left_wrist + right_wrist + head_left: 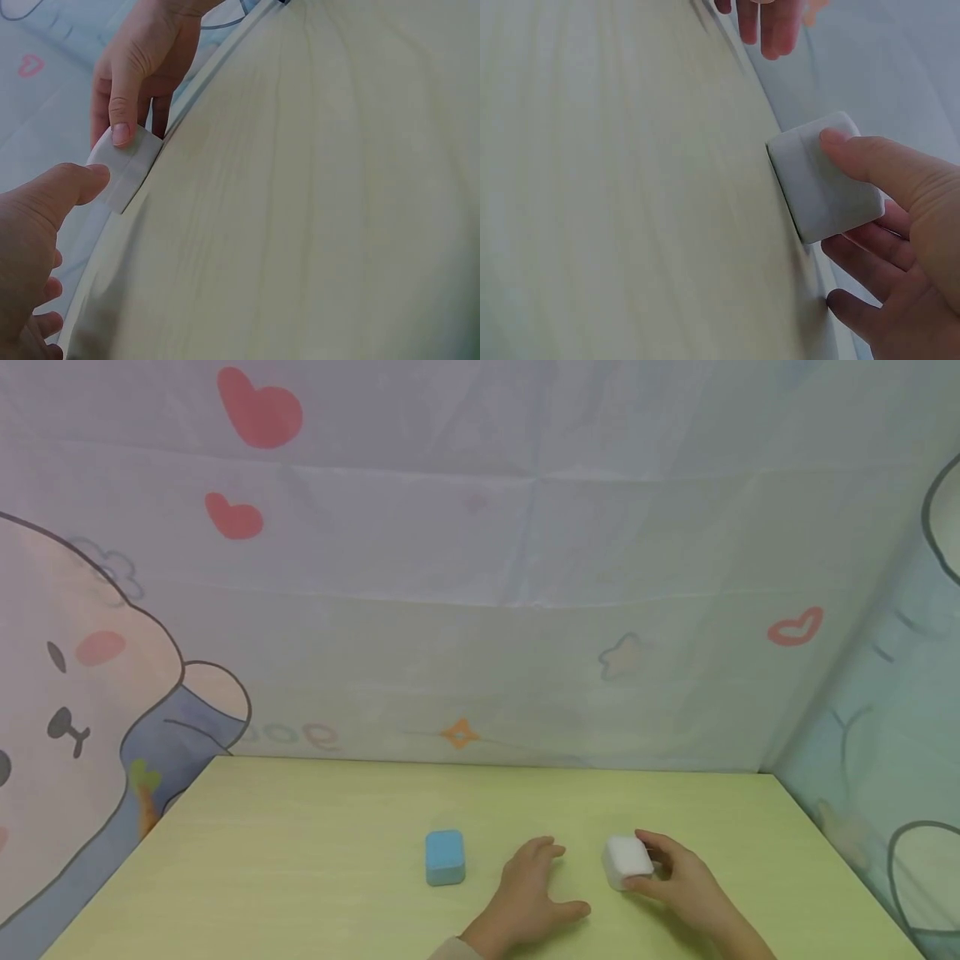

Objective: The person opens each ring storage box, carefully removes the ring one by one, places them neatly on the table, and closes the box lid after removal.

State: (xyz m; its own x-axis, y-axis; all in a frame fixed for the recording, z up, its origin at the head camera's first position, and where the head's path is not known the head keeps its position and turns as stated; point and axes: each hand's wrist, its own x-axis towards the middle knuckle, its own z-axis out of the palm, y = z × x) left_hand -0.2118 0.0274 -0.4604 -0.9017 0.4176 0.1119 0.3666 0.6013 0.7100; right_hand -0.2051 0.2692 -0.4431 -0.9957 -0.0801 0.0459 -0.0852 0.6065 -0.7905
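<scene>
On the right side of the table, my right hand holds a white block with rounded corners, pinched between thumb and fingers. A faint seam runs along the side of this white block in the right wrist view, where the thumb presses on its face. My left hand is to the left of the white block and apart from it, thumb and fingers spread with nothing between them. Left of that hand sits a blue block of similar rounded shape, untouched on the table.
The pale yellow-green wooden table spreads out around both hands. Behind it hangs a printed cloth backdrop with hearts and a bear, meeting the table's back edge. Another cloth panel borders the right side.
</scene>
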